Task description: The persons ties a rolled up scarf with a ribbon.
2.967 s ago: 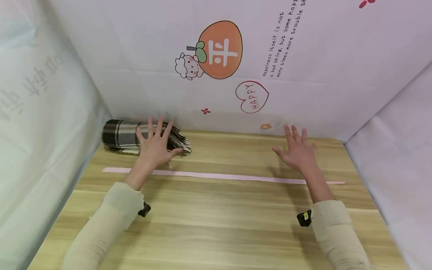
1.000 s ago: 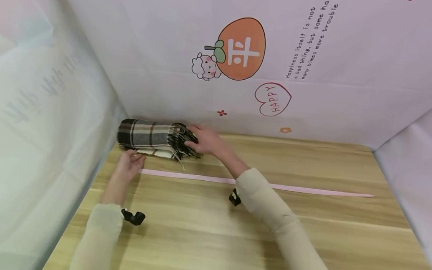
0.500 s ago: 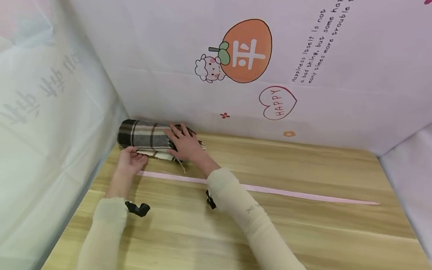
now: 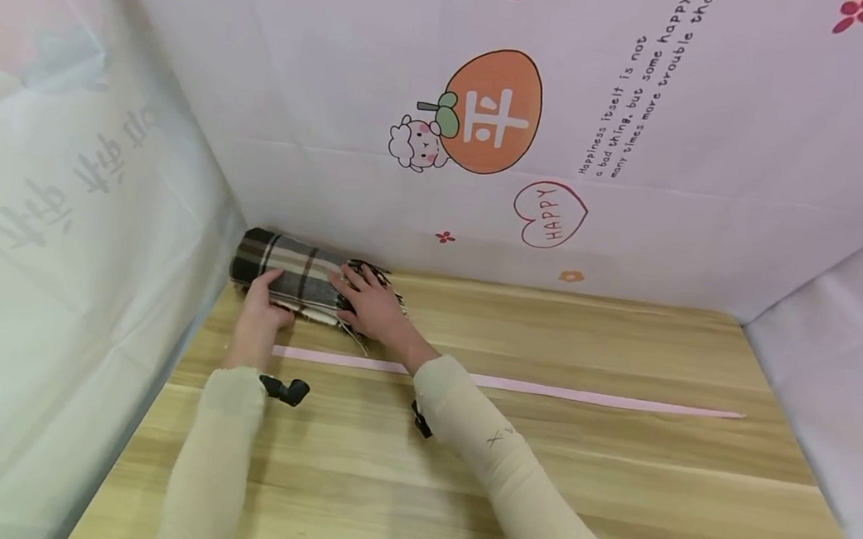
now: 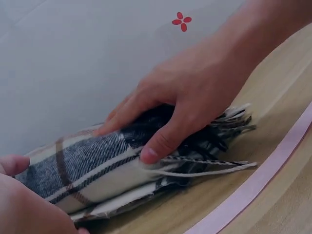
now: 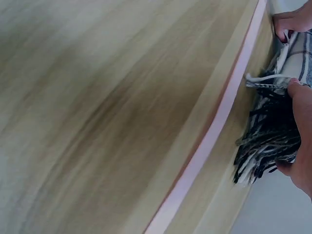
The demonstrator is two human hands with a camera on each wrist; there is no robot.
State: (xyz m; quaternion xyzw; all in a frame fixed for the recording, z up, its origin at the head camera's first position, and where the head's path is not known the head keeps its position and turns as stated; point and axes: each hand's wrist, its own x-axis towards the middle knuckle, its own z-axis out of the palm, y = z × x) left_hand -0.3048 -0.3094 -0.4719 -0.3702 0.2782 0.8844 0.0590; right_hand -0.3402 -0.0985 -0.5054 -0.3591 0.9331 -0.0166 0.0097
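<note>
A folded plaid scarf [image 4: 300, 262] in black, grey, white and brown lies at the back left, its dark fringe pointing right. My left hand [image 4: 257, 317] grips its left front part, thumb over the top and fingers low along the front edge. Across the fringed end, my right hand [image 4: 378, 311] holds the scarf from above. In the left wrist view the right thumb [image 5: 155, 150] presses the front side while the other fingers lie over the top. Loose fringe strands [image 6: 258, 151] stick out past the right hand in the right wrist view.
A pink strip [image 4: 558, 391] runs across the wooden table [image 4: 461, 489] in front of the scarf. A printed white sheet [image 4: 324, 87] rises right behind the scarf, and another white sheet [image 4: 100, 280] stands close at the left.
Both hands have gone from spread flat at the back to holding the scarf. The left thumb has come over its top, and the right hand has moved left onto the fringed end. The scarf is slightly turned.
</note>
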